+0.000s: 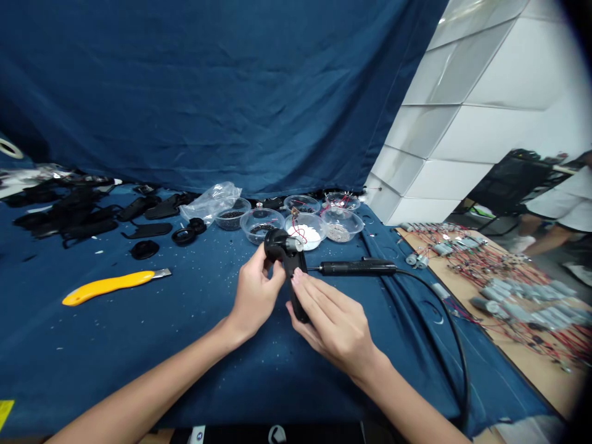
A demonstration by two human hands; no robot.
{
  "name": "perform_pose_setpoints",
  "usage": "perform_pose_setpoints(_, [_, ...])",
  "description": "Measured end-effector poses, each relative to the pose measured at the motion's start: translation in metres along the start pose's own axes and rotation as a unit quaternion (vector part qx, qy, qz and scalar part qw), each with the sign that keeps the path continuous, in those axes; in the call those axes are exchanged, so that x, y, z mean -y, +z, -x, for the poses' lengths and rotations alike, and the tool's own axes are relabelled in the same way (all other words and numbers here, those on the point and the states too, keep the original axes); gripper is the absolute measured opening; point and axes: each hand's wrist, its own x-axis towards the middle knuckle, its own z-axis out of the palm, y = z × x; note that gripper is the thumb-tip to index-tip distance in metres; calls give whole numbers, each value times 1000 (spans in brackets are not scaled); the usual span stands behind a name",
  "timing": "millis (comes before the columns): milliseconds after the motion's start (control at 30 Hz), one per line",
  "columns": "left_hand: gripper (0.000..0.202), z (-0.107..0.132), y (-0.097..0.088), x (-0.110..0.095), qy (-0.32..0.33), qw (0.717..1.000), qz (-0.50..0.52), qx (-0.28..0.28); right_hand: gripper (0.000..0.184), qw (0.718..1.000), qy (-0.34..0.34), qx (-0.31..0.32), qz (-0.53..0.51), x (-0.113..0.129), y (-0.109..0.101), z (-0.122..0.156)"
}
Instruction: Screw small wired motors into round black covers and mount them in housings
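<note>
Both of my hands hold a black plastic housing [296,271] upright above the blue cloth. My left hand [253,295] pinches its rounded top end, where a small silver part shows. My right hand [330,324] wraps the lower length, and its fingers hide much of it. A black corded soldering iron [358,267] lies to the right, its narrow end close to the housing. Neither hand touches the iron.
Clear bowls [305,231] of small parts and red wires stand just beyond my hands. A yellow utility knife [111,287] and black plastic parts [69,216] lie to the left. A wooden board [499,290] of wired motors sits right, beyond the iron's cord [456,345].
</note>
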Motion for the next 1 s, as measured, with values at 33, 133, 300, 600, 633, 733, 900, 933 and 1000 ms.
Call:
perform_pose_setpoints(33, [21,0,-1,1,2,1000,-5,3,60,1000,0,-1,0,0,0,0])
perform_pose_setpoints(133, [20,0,-3,1,3,1000,-21,6,62,1000,-3,-6,-3,0,2,0])
perform_pose_setpoints(300, [20,-1,-2,3,-6,999,-37,11,64,1000,8,-12,-15,1,4,2])
perform_pose_setpoints(600, [56,-2,-17,52,-142,979,15,147,43,973,93,185,-98,-34,2,26])
perform_pose_setpoints(633, [53,1,-21,60,-143,975,-25,167,43,969,91,209,-97,-38,4,31])
perform_pose_setpoints(733, [50,9,-31,76,-117,960,-165,194,42,957,89,263,-87,-44,12,44])
perform_pose_setpoints(900, [52,11,-37,84,-51,922,-308,227,47,941,77,319,-89,-37,19,46])
perform_pose_setpoints(933, [51,10,-38,84,-44,918,-318,234,48,939,77,324,-89,-36,19,45])
perform_pose_setpoints(1000, [52,7,-40,84,-29,913,-320,253,49,937,84,327,-88,-36,20,43])
